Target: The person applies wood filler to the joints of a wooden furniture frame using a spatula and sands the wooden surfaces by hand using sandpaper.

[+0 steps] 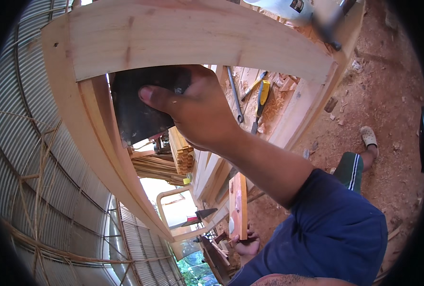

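My right hand (197, 107) reaches across the middle and grips a dark, flat, rectangular sheet (138, 107), with the thumb pressed on its face. Whether it is a scraper or an abrasive sheet I cannot make out. The sheet's upper edge lies against the lower edge of a pale, curved wooden rail (188, 38), part of a large frame. Low in the view, my left hand (247, 244) has its fingers round the end of a narrow wooden board (243, 205). A dab of white paste (231, 226) sits on that board.
Beyond the frame lie a yellow-and-black handled tool (263, 95), a metal rod (235, 95) and wood shavings. A hammer (328, 35) and a white container (283, 7) rest at the top right. Stacked wood strips (181, 150) stand below; a corrugated wall (4, 143) rises at left.
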Tool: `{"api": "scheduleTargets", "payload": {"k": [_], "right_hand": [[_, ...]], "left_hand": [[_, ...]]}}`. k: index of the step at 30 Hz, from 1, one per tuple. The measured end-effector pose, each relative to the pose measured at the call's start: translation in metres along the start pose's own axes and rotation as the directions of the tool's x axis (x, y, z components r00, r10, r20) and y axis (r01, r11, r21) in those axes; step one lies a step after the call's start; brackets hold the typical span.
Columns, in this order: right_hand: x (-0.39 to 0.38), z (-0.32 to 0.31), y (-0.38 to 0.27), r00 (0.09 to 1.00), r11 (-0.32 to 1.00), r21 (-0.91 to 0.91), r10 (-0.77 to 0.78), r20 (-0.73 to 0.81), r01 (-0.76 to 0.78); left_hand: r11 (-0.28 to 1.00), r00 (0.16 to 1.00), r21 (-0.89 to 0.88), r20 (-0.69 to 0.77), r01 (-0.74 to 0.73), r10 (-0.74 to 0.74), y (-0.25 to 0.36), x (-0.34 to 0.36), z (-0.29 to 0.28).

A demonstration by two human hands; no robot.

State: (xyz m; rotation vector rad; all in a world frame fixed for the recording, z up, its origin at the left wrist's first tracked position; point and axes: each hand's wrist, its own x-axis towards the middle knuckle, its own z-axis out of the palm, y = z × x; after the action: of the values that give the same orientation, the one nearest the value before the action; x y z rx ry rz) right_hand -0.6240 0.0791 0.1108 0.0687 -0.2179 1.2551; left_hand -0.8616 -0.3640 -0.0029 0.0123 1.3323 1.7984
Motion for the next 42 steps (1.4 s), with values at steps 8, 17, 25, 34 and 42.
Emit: {"api": "scheduleTargets", "payload": {"k": [8, 17, 25, 34, 42], "right_hand": [[-0.006, 0.012, -0.02, 0.991, 0.979, 0.154, 0.135, -0.01, -0.132], [-0.016, 0.011, -0.035, 0.98, 0.973, 0.129, 0.196, -0.015, -0.192], [-0.028, -0.003, -0.029, 0.994, 0.998, -0.05, 0.053, 0.091, -0.048], [-0.011, 0.007, -0.017, 0.998, 0.998, -0.01, 0.055, 0.006, -0.055], [-0.023, 0.024, -0.043, 0.989, 0.992, 0.054, 0.117, -0.092, -0.113]], "left_hand": [[1.0, 1.0, -0.027, 0.013, 0.008, -0.008, -0.002, 0.0, 0.001], [0.999, 0.999, 0.035, 0.041, 0.0, -0.001, -0.004, -0.001, 0.002], [1.0, 1.0, -0.003, 0.004, 0.017, -0.017, -0.002, 0.0, 0.0], [0.998, 0.999, -0.029, 0.022, 0.047, -0.046, -0.001, 0.003, -0.003], [1.0, 1.0, 0.026, 0.021, 0.009, -0.009, -0.001, 0.003, -0.011]]}}
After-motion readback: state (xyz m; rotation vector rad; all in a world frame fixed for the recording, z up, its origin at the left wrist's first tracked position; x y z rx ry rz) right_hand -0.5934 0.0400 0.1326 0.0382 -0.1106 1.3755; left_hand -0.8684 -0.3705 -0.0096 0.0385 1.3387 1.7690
